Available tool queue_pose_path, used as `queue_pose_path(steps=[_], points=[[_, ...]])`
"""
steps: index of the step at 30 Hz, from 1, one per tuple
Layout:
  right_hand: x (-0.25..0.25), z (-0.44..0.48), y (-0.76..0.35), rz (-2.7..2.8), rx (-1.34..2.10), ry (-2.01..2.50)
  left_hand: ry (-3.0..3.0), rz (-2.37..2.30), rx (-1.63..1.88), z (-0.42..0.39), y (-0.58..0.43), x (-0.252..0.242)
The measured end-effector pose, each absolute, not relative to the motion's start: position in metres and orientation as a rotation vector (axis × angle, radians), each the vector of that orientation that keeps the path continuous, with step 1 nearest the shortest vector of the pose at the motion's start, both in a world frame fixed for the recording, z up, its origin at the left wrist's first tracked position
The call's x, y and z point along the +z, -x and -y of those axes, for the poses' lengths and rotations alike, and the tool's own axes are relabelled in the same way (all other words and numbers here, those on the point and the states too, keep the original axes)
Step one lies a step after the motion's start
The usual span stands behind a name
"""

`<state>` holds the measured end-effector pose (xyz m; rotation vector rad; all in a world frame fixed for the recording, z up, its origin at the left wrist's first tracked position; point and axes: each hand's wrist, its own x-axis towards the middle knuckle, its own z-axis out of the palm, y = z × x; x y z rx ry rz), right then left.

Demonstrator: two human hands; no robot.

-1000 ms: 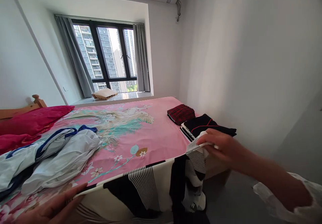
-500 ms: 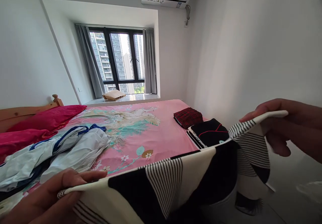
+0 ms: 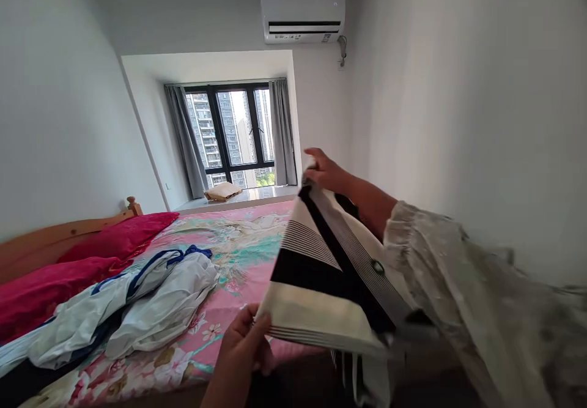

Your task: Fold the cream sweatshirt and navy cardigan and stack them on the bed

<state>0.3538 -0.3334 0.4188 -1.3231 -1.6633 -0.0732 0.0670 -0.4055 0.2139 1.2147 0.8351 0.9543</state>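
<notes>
A black-and-cream knit top (image 3: pixel 316 273) with thin stripes hangs stretched between my hands, in front of the bed's near edge. My left hand (image 3: pixel 247 337) pinches its lower left corner between thumb and fingers. Higher up and farther out, my right hand (image 3: pixel 324 172) grips the upper corner. A small round button-like piece (image 3: pixel 377 267) shows on a striped band of the cloth. The lower part of the top droops below and blurs into shadow.
The bed (image 3: pixel 247 261) has a pink floral sheet. White-and-blue clothes (image 3: pixel 165 298) lie crumpled on its left, by red pillows (image 3: pixel 119 237). A beige folded item (image 3: pixel 223 191) rests on the windowsill. White wall (image 3: pixel 458 120) stands at the right.
My right hand has swung up and inward, lifting its corner of the top. My left hand has moved right. The top now covers where folded clothes showed, and the view has tilted up.
</notes>
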Motion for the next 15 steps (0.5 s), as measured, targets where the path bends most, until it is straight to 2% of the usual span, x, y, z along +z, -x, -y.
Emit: queue_pose_path(steps=[3,6,10,13,15], points=[[0.421,0.308,-0.303,1.926,0.011,1.117,-1.08,-0.953,1.07,0.377,-0.052,0.177],[0.381,0.313,-0.289,2.163,0.02,1.204,-0.923,-1.122,1.082,0.362,-0.03,0.12],[0.274,0.339,-0.333,2.364,0.319,1.5,-0.886,-1.338,1.051,0.368,0.001,0.042],[0.172,0.372,-0.387,2.165,0.663,1.937,-1.001,-1.363,0.993,0.376,0.022,0.006],[0.11,0.404,-0.416,2.046,0.758,2.135,-1.054,-1.37,0.907,0.375,0.034,-0.007]])
